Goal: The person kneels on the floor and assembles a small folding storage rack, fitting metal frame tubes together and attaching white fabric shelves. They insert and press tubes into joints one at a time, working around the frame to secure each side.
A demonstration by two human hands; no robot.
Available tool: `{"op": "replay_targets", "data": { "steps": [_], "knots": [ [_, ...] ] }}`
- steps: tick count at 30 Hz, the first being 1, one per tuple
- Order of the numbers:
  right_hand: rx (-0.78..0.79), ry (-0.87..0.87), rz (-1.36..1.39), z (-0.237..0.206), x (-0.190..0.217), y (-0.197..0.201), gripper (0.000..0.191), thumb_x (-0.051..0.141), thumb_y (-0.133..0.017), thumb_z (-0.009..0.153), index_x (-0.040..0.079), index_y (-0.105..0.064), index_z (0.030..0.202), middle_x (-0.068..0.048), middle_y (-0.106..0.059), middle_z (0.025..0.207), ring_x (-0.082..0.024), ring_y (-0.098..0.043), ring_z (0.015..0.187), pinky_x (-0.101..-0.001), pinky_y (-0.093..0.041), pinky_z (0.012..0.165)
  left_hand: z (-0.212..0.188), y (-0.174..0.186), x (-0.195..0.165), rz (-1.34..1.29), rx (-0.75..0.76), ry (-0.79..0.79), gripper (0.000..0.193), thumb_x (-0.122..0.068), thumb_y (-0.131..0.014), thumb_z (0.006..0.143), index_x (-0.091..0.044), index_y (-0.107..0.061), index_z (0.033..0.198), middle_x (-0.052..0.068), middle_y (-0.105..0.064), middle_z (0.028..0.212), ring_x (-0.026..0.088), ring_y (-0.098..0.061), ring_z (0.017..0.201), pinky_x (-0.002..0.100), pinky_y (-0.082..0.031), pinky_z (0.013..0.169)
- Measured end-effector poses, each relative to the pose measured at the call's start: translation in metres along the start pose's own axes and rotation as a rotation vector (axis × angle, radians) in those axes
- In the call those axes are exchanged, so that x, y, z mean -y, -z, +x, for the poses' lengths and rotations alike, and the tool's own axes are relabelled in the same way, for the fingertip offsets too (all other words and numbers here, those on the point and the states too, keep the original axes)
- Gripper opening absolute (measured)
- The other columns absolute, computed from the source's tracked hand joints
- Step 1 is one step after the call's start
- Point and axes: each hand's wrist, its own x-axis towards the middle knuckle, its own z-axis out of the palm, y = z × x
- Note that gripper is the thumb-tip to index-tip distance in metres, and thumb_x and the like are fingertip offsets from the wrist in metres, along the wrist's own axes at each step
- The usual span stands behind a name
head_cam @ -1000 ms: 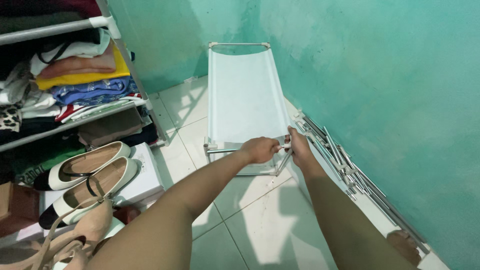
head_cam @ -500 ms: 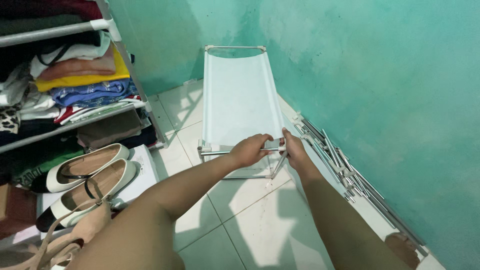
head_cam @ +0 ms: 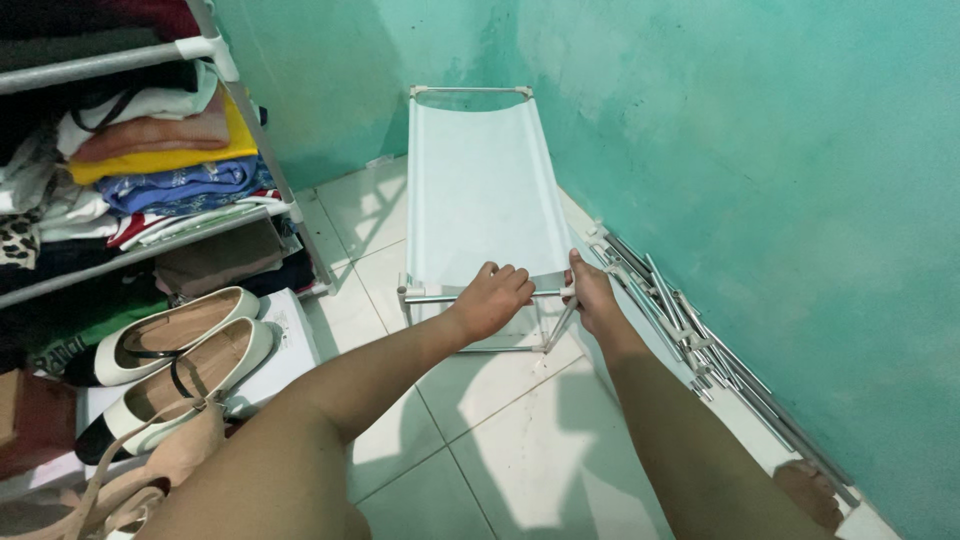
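Beside loose metal rods (head_cam: 700, 330), both hands' grips clench the rack bar (head_cam: 440, 298).

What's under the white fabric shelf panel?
Under the fabric shelf panel: white floor tiles and thin metal legs show at the near end by both hands. The rest beneath is covered by the fabric.

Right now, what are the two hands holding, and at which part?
Both grip the near end of the white fabric shelf frame: the left hand closed over its near metal crossbar, the right hand at the near right corner joint.
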Motion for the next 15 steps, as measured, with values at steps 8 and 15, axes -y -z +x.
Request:
{"op": "replay_targets", "data": {
  "steps": [8,15],
  "knots": [
    [0.049,-0.04,0.089,0.002,0.005,-0.005,0.047,0.055,-0.052,0.102,0.013,-0.058,0.081,0.0,-0.052,0.075,-0.016,-0.05,0.064,-0.0349,-0.046,0.062,0.005,-0.014,0.002,-0.176,-0.004,0.21,0.015,-0.019,-0.064,0.094,-0.006,-0.071,0.091,0.008,-0.063,0.093,0.03,-0.059,0.095,0.046,-0.049,0.083],
    [0.096,-0.008,0.036,0.001,0.005,-0.008,0.05,0.057,-0.051,0.103,0.011,-0.056,0.082,0.0,-0.051,0.073,-0.016,-0.051,0.064,-0.0353,-0.048,0.063,0.01,-0.03,0.032,-0.705,0.485,0.622,0.039,-0.04,-0.051,0.104,-0.012,-0.078,0.098,0.01,-0.073,0.096,0.032,-0.067,0.1,0.044,-0.051,0.093]
  ]
}}
